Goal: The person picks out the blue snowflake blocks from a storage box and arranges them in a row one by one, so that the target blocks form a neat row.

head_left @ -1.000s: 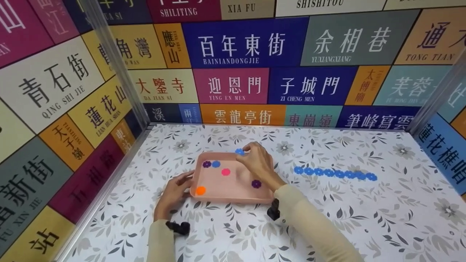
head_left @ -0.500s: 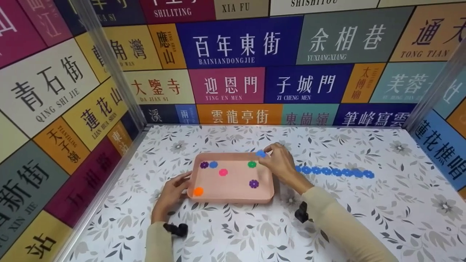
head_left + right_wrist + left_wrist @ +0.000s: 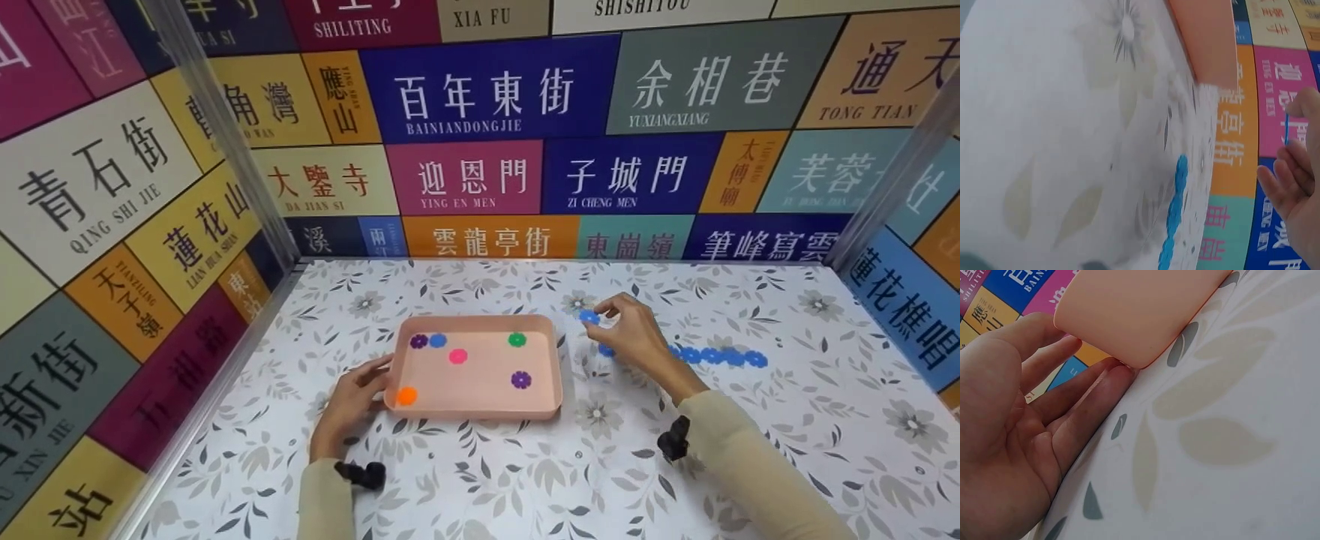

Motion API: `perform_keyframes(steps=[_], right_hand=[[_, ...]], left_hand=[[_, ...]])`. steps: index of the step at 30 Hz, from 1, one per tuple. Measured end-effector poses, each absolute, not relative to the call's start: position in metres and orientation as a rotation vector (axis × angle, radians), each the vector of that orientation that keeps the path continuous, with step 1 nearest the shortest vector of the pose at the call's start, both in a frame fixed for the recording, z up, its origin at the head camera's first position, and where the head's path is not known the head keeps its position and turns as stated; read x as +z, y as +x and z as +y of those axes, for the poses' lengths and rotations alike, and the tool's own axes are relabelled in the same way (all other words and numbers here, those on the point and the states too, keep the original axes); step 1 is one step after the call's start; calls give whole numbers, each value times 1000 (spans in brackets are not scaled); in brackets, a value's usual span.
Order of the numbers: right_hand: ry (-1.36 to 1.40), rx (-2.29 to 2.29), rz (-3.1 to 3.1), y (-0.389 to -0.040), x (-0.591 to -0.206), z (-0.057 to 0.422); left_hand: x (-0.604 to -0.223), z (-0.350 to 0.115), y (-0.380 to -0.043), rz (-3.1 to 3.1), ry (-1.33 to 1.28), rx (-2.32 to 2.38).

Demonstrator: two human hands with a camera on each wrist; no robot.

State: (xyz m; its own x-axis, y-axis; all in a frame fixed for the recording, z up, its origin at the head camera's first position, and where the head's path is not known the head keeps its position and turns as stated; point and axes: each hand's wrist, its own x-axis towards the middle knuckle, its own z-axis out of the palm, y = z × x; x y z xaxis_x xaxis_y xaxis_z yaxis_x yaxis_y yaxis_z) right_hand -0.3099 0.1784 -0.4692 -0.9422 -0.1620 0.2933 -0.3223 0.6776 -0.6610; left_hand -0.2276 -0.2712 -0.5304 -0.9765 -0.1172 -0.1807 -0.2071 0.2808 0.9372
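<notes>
My right hand (image 3: pixel 639 334) pinches a blue flower-shaped disc (image 3: pixel 589 319) between thumb and fingertips, held above the table. Edge-on, the disc (image 3: pixel 1287 128) looks like a thin line in the right wrist view. Behind and below this hand lies a row of joined blue flower-shaped discs (image 3: pixel 712 356), its middle partly hidden by the hand. At the pink tray's (image 3: pixel 472 412) left side is my left hand (image 3: pixel 351 405). The left wrist view shows its fingers (image 3: pixel 1081 402) loosely extended, touching the tray's outer wall.
Inside the tray lie two purple discs (image 3: pixel 521 380), a blue disc (image 3: pixel 437 341), a pink disc (image 3: pixel 458 356), a green disc (image 3: pixel 517 340) and an orange disc (image 3: pixel 406 395). The table (image 3: pixel 480 480) has a leaf-patterned cover. Sign-printed walls (image 3: pixel 491 86) stand behind and left.
My right hand has carried the blue disc rightward from over the tray, past its right rim, to the left end of the row. The green disc has come into sight. My left hand stays put.
</notes>
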Motion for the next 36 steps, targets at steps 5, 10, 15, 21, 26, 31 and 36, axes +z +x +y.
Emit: perform_keyframes(steps=[5,10,15,21,26,31,36], right_hand=[[406,1117,-2664,-308,-474,203],[356,1119,-2678,-307,-481,223],[343,1068,-2653,-308,-486,243],[279,992,-2658,-305,-487,270],[157,992,-2706,-298,-486,293],[83,1014,-2734,-290,-488,317],[33,1004,-2748,-282,-487,340]], left_hand=[[-530,-271,-226,2453,-249,1869],[-530,-272,-227,2441,-262,1873],[-531,-272,-227,2440,-262,1871],[-530,-272,-227,2435,-265,1866],[-529,-272,-228,2418,-289,1858],[-530,-273,-227,2427,-277,1855],[-531,-273,-225,2467,-236,1860]])
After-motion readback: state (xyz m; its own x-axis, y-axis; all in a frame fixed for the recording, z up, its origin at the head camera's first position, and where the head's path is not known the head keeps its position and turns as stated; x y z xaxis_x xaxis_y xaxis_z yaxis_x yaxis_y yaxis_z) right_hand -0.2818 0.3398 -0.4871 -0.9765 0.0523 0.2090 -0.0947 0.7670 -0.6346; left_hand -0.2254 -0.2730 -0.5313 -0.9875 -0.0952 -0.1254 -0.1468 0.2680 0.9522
